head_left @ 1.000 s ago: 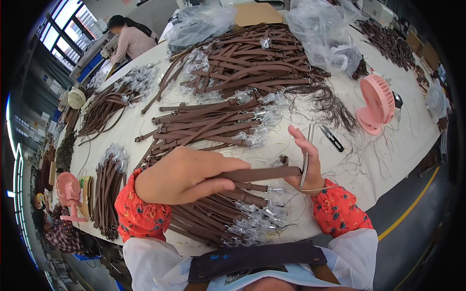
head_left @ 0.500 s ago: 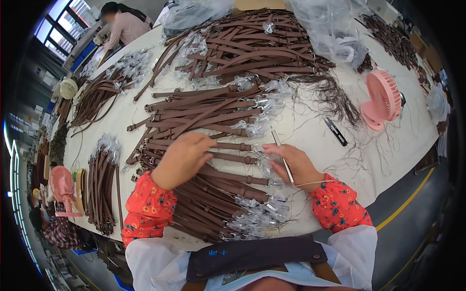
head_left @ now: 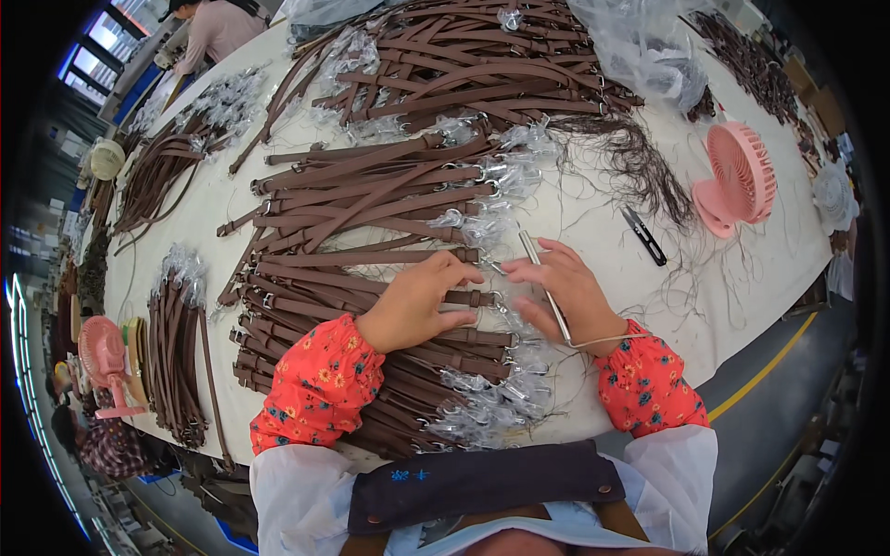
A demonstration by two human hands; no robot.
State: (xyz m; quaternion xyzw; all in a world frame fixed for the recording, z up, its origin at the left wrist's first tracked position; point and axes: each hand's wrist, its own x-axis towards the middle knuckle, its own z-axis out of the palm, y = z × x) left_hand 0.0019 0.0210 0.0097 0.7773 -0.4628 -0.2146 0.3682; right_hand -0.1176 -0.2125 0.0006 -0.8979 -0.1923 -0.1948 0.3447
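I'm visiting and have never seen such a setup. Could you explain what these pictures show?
No robot here: each grip is a person's bare hand. Every picture comes from one wide camera on that person's head, looking down, so edges bend. On the white table lie heaps of brown straps, many with clear plastic at one end. To the right are loose dark threads, black snips and a pink fan. The left grip is over the straps, fingers apart; I can't tell whether it touches one. The right grip carries a slim metal rod, a pale cord running from it to the wrist.
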